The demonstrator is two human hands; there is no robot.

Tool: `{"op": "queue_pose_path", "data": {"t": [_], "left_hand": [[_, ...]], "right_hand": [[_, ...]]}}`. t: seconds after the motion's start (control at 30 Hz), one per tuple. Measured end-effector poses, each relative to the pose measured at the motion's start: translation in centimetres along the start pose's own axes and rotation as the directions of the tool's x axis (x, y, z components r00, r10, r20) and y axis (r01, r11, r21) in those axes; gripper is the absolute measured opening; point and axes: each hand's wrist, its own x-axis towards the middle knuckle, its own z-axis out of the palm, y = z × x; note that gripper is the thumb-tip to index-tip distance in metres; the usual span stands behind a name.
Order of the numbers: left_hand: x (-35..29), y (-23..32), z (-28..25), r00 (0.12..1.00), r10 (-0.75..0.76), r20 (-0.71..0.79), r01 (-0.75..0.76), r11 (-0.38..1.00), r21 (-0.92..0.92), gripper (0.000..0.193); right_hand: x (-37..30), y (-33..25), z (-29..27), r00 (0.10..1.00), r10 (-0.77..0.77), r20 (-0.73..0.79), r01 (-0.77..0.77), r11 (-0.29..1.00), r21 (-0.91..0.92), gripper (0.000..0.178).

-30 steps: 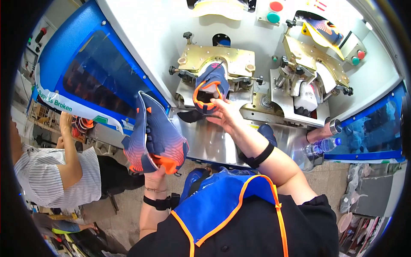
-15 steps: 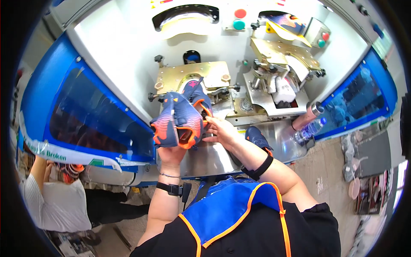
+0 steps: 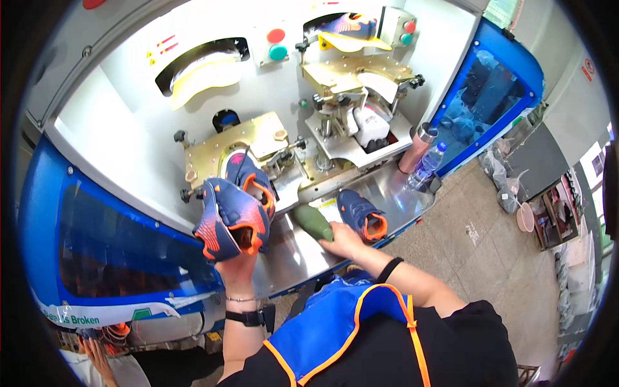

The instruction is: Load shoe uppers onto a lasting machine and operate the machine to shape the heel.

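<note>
A navy shoe upper [image 3: 219,216] with orange trim and a pink-orange fade rests in my left hand [image 3: 237,269], its opening toward me. The fingers of that hand are mostly behind the shoe. Just beyond it, a second navy upper [image 3: 248,174] with a pink mark on its tongue sits at the brass-coloured clamp plate [image 3: 264,132] of the left station. My right hand [image 3: 345,241] grips one end of a smooth olive-green shoe last [image 3: 312,220] over the metal ledge. Right of the last, another navy shoe [image 3: 361,214] with an orange collar lies on the ledge.
The right station [image 3: 358,74] holds a white form under its plate. A pink tumbler [image 3: 418,148] and a clear water bottle [image 3: 428,165] stand at the ledge's right end. Red and green buttons [image 3: 277,44] sit on the back wall. Another person's hand [image 3: 97,355] shows at lower left.
My right hand has left the shoe's opening and moved toward me, now with the green shoe last in it. My left hand still holds the upper. The view has turned to the right.
</note>
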Motion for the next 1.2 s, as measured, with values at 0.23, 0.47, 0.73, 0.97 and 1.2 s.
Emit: {"op": "queue_pose_path", "data": {"t": [0.23, 0.47, 0.73, 0.97, 1.2], "left_hand": [[0.2, 0.3, 0.2, 0.997, -0.061, -0.037, 0.058, 0.995, -0.084, 0.068], [-0.5, 1.1, 0.7, 0.996, -0.066, -0.066, 0.065, 0.998, -0.025, 0.058], [-14.9, 6.6, -15.9, 0.914, -0.220, -0.342, 0.339, 0.876, 0.344, 0.053], [-13.2, 3.4, -10.9, 0.776, -0.215, -0.592, 0.337, 0.936, 0.102, 0.044], [-11.0, 4.3, -14.1, 0.609, 0.148, -0.779, 0.348, 0.833, 0.430, 0.034]], "right_hand": [[-2.0, 0.3, 3.0, 0.996, -0.055, -0.073, 0.057, 0.998, 0.020, 0.072], [-0.7, -1.6, -1.3, 0.920, -0.231, -0.316, 0.252, 0.968, 0.024, 0.049], [10.9, -10.2, -31.4, 0.375, -0.539, -0.755, 0.489, 0.806, -0.332, 0.017], [20.9, -12.1, -42.4, 0.684, -0.338, -0.646, 0.086, 0.917, -0.389, 0.039], [17.4, -10.4, -39.4, 0.689, -0.379, -0.618, 0.316, 0.924, -0.215, 0.032]]}}
